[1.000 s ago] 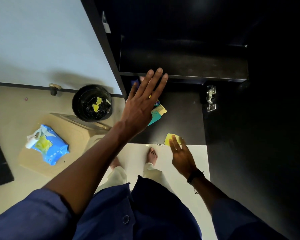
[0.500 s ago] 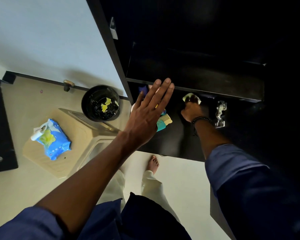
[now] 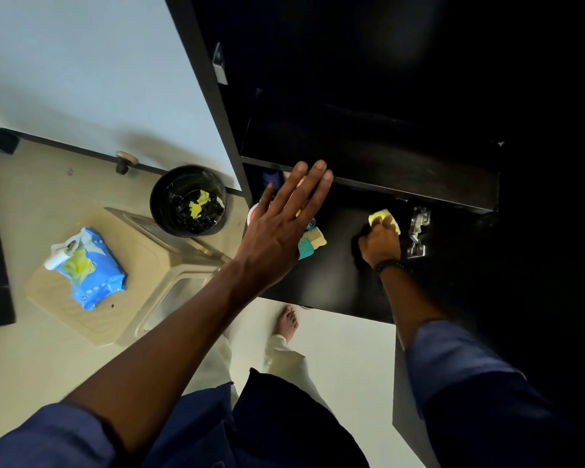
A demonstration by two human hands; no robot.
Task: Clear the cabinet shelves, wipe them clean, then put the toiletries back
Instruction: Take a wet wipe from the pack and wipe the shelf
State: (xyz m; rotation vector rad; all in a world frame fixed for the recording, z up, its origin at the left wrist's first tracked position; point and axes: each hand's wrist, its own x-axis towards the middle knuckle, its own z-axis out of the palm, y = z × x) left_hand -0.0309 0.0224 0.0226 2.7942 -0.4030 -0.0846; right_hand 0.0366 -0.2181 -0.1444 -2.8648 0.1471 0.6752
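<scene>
Left hand (image 3: 277, 238), fingers straight, reaches to the upper shelf's (image 3: 419, 194) front edge and hides most of the toiletries (image 3: 313, 243) below it. Beneath that shelf, the right hand (image 3: 382, 243) grips a yellow wipe (image 3: 380, 218), now nearer the hinge (image 3: 417, 231) than before.

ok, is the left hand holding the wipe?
No, the left hand holds nothing, its fingers straight; the right hand grips the yellow wipe on the lower shelf.
</scene>
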